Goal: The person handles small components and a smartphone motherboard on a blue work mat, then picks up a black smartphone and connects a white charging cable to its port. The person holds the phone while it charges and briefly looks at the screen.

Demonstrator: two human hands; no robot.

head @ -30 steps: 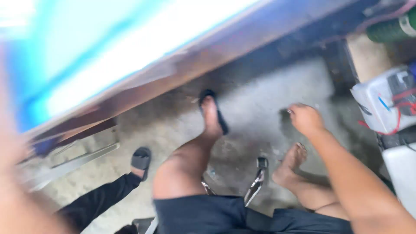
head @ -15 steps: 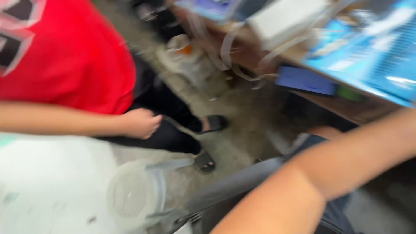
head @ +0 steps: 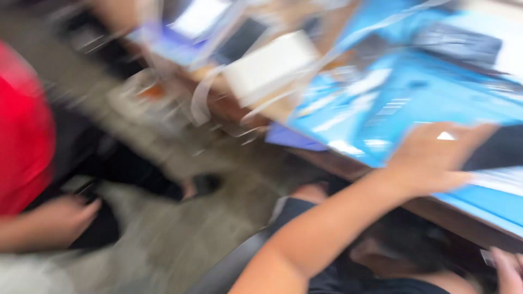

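Note:
The picture is badly smeared by motion. My left arm reaches from the bottom middle up to the right, and my left hand (head: 436, 158) lies on a blue mat (head: 403, 103) on a brown table (head: 468, 223). Its fingers are spread around the edge of a dark flat object (head: 498, 147); I cannot tell whether they grip it. A small white spot shows at the fingertips. Only the edge of my right hand (head: 509, 267) shows at the bottom right corner, beside my lap in dark shorts (head: 348, 272).
Another person in a red shirt (head: 22, 136) and dark trousers sits at the left, with a hand (head: 60, 218) on their knee. A white box (head: 269, 65), pale straps and blurred clutter lie on the table's far part. Grey concrete floor (head: 218, 228) lies between us.
The view swung from the floor and my legs to the person in red, then right toward the table. My left arm has stretched out and its hand now rests on the blue mat.

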